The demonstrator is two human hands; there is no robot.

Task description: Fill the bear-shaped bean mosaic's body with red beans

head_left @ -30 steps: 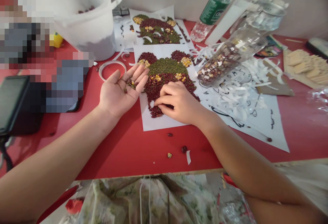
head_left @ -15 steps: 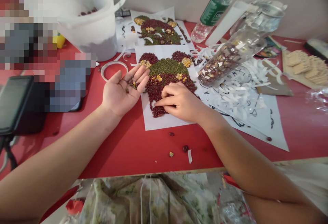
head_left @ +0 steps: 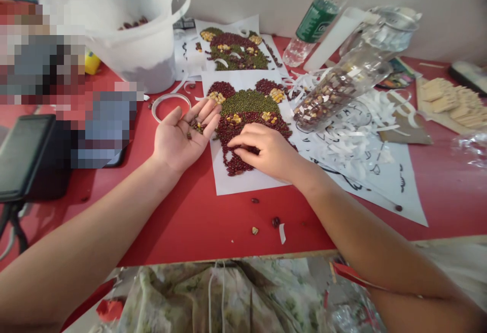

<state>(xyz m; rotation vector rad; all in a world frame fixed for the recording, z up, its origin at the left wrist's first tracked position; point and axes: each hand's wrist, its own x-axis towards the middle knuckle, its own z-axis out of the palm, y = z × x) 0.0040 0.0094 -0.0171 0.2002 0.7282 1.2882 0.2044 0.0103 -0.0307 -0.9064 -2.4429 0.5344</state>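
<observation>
My left hand (head_left: 177, 137) lies palm up at the left edge of a bear-shaped bean mosaic (head_left: 247, 112), with several small dark beans (head_left: 197, 126) resting in its cupped palm. My right hand (head_left: 264, 151) sits on the mosaic's lower part, its fingertips curled against the dark red beans. Anything between those fingers is hidden. The mosaic has a green bean centre and yellow corn patches, and it is glued on a white paper sheet (head_left: 243, 185) lying on the red table (head_left: 190, 231).
A white bucket (head_left: 125, 38) with some beans stands back left. A second mosaic sheet (head_left: 236, 51) lies behind. To the right are a bean-filled plastic bottle (head_left: 327, 94) and white paper strips (head_left: 342, 142). A clear ring (head_left: 171, 107) lies near my left hand; a phone (head_left: 23, 155) stands far left.
My right hand's fingers have shifted slightly on the mosaic. The whole view has drifted a little. My left hand still holds the beans in its palm.
</observation>
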